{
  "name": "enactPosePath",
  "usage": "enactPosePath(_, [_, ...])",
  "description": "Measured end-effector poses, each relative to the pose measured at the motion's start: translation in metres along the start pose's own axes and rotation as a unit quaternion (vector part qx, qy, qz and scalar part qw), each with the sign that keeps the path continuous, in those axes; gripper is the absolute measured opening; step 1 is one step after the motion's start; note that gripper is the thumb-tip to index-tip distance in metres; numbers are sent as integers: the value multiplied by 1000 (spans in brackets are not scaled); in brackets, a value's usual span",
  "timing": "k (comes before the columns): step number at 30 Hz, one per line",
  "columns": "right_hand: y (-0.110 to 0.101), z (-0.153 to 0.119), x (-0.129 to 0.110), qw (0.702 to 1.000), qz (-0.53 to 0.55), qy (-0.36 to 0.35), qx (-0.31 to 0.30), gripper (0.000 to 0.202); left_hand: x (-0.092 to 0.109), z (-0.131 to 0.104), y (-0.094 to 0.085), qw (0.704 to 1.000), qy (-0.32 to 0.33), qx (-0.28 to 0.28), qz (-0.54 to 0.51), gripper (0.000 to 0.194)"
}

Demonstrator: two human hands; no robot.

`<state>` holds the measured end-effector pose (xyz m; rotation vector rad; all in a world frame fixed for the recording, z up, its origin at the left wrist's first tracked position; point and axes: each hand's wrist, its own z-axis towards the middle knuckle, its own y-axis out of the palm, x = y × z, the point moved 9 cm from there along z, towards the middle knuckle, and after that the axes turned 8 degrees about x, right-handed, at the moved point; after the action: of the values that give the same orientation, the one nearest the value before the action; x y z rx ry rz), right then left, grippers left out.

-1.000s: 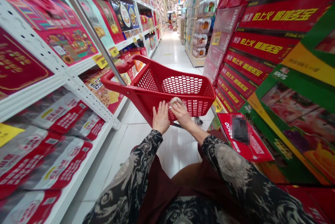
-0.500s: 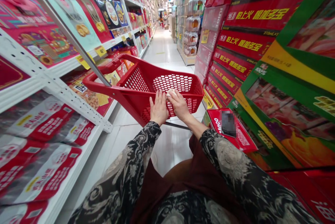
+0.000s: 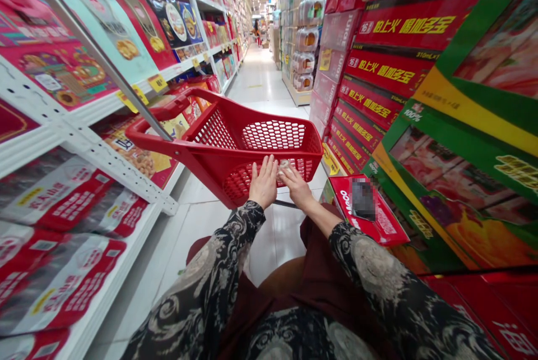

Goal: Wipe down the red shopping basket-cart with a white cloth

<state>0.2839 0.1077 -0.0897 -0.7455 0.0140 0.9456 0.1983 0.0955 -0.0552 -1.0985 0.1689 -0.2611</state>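
Note:
A red shopping basket cart [image 3: 210, 169] with holed sides stands in front of me, its long metal pull handle [image 3: 96, 49] leaning up to the left. My left hand [image 3: 264, 183] lies flat with fingers stretched out by the cart's near side; whether it touches the plastic I cannot tell. Just to its right, my right hand [image 3: 296, 186] has its fingers bent over a small white crumpled tissue [image 3: 284, 165], below the rim. The tissue is partly hidden by the fingers.
Shelves [image 3: 138, 220] with gift boxes and wrapped bottle packs line the left. Stacked red drink cartons [image 3: 390, 71] and green juice cases [image 3: 454, 164] rise on the right. A dark, blurred-out object [image 3: 363, 198] lies on a red box [image 3: 389, 225]. Far down the aisle is a person [image 3: 256, 32].
Both hands have moved down and slightly right against the cart's side, the tissue staying with the right hand. The view has shifted slightly; the cart appears a little further left.

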Motion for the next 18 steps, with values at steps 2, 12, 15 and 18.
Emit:
enactPosePath(2, [-18,12,1,999,3,2,43,40,-3,5,-3,1000,-6,10,0,66])
enactPosePath(12, [-35,36,20,997,-6,11,75,37,13,19,-6,1000,-4,5,-12,66])
enactPosePath(15, [-27,19,23,998,5,16,63,39,23,15,2,999,4,-15,-31,67])
enactPosePath(18, [-28,11,20,998,13,21,66,42,27,12,10,997,-17,-29,-76,73])
